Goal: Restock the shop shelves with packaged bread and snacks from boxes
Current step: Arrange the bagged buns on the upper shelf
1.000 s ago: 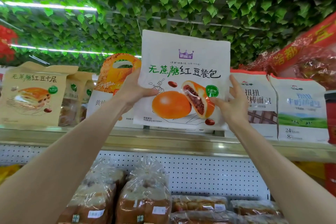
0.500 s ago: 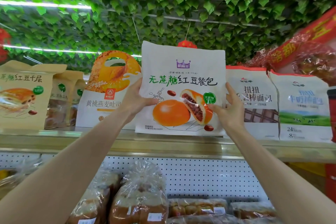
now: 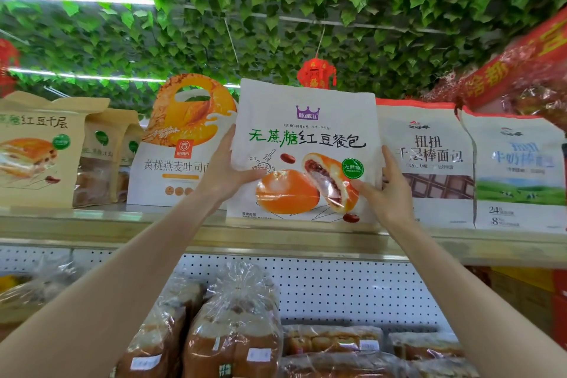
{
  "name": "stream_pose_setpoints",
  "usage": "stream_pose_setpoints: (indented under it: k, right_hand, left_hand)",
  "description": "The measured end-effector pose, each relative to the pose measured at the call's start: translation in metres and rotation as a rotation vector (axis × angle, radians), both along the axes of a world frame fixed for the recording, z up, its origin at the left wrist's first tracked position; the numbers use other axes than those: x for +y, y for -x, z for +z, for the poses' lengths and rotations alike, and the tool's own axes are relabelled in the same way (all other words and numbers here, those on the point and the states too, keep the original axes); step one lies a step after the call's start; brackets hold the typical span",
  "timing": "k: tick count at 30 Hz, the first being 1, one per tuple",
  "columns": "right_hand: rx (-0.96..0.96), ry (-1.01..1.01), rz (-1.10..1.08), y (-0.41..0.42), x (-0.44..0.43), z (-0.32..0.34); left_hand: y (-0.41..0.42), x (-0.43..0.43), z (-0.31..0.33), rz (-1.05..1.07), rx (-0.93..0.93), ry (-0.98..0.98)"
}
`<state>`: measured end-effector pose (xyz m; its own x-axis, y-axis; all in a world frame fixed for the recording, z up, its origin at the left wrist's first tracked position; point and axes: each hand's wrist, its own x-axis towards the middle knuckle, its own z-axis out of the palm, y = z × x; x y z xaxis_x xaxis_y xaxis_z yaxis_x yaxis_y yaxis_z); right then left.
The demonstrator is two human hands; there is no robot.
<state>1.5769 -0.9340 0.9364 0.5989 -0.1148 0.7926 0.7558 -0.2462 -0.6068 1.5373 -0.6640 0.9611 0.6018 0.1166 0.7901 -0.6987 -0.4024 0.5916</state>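
Note:
A white bag of red bean buns (image 3: 303,132), printed with green and black characters and an orange bun, stands upright on the top shelf (image 3: 276,239). My left hand (image 3: 227,172) grips its left edge, thumb across the front. My right hand (image 3: 386,187) holds its right edge, thumb on the front near the green sticker. The bag's bottom edge meets the shelf lip between an orange-topped toast bag (image 3: 181,144) and a white chocolate bread bag (image 3: 429,163).
Tan red bean bags (image 3: 40,147) stand at the left of the top shelf, a white milk bread bag (image 3: 518,172) at the right. Clear-wrapped loaves (image 3: 236,325) fill the shelf below. Green leaf decor and a red lantern (image 3: 316,74) hang overhead.
The red bean bun bag has come down from above the shelf lip until its bottom edge reaches the shelf. Both hands moved down with it and kept their hold.

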Motion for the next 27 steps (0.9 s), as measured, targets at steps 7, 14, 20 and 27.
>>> stream_pose_setpoints:
  k: [7, 14, 20, 27]
  right_hand:
    - [0.064, 0.285, -0.094, 0.003, -0.009, 0.006]
    - [0.147, 0.398, -0.190, 0.001, -0.012, 0.018]
    - [0.140, 0.378, -0.203, -0.006, -0.009, 0.017]
    - [0.140, 0.362, -0.200, -0.020, -0.006, 0.015]
  left_hand:
    - [0.017, 0.004, -0.015, 0.122, 0.015, -0.101]
    - [0.020, 0.005, -0.007, 0.354, 0.108, -0.267]
    - [0.010, 0.011, -0.007, 0.346, 0.135, -0.178]
    - [-0.006, 0.013, -0.006, 0.370, 0.135, -0.172]
